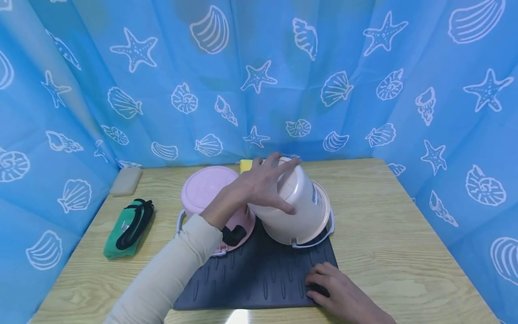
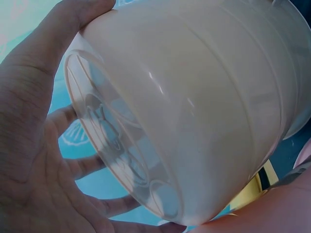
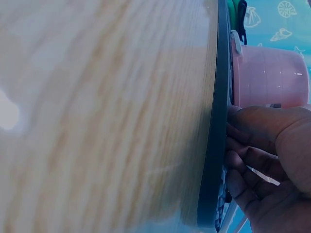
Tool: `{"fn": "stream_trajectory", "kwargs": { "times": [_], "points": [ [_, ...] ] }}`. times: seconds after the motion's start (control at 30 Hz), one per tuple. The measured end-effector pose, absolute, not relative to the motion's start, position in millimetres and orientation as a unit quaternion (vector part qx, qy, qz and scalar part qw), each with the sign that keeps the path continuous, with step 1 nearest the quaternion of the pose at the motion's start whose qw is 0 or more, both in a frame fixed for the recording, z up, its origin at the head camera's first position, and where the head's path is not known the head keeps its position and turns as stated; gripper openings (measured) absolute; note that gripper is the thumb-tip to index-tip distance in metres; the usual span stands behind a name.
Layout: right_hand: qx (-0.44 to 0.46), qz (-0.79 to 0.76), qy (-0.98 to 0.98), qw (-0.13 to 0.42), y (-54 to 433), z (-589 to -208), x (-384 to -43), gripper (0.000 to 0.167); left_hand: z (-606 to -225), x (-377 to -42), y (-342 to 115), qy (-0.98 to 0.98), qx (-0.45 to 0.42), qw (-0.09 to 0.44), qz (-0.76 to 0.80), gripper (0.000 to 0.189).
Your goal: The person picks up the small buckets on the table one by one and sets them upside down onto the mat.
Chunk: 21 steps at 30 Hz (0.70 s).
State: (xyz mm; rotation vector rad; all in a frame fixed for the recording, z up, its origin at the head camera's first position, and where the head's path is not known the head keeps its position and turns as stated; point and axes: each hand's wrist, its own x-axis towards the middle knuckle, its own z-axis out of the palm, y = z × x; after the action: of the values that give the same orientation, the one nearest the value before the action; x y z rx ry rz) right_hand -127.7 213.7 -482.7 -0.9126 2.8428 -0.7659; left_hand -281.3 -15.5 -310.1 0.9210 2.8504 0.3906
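A cream bucket tips over on the black ribbed mat, its base up and turned toward my left hand. That hand grips the base end. In the left wrist view the thumb lies along the bucket's side, and the spread fingers reach round the base rim. An upside-down pink bucket stands just left of it, partly behind my left forearm. My right hand rests at the mat's right front edge, fingers loosely bent; in the right wrist view the fingertips touch the mat, with no object visible in them.
At left lies a green folded bundle with black straps. Behind it sits a beige block. Something yellow shows between the buckets at the back. A blue shell-print curtain closes off the table's back and sides.
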Motion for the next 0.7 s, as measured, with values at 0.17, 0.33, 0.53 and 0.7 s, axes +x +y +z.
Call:
{"fn": "stream_trajectory", "kwargs": {
  "times": [0.17, 0.33, 0.53, 0.7],
  "points": [
    [-0.288, -0.244, 0.925, 0.039, 213.3, -480.5, -128.2, 0.012, -308.9, -281.3, -13.3, 0.943, 0.302, 0.062, 0.128, 0.111],
    [-0.295, -0.245, 0.923, 0.029, 213.9, -481.1, -129.0, 0.011, -308.4, -281.8, -9.5, 0.944, 0.301, 0.067, 0.119, 0.111],
    [-0.299, -0.246, 0.922, 0.018, 213.5, -483.7, -128.8, 0.011, -307.9, -281.8, -3.8, 0.946, 0.298, 0.074, 0.102, 0.111],
    [-0.298, -0.250, 0.921, 0.018, 213.1, -485.1, -128.2, 0.010, -306.6, -282.0, 0.0, 0.950, 0.287, 0.080, 0.096, 0.111]
  ]
}}
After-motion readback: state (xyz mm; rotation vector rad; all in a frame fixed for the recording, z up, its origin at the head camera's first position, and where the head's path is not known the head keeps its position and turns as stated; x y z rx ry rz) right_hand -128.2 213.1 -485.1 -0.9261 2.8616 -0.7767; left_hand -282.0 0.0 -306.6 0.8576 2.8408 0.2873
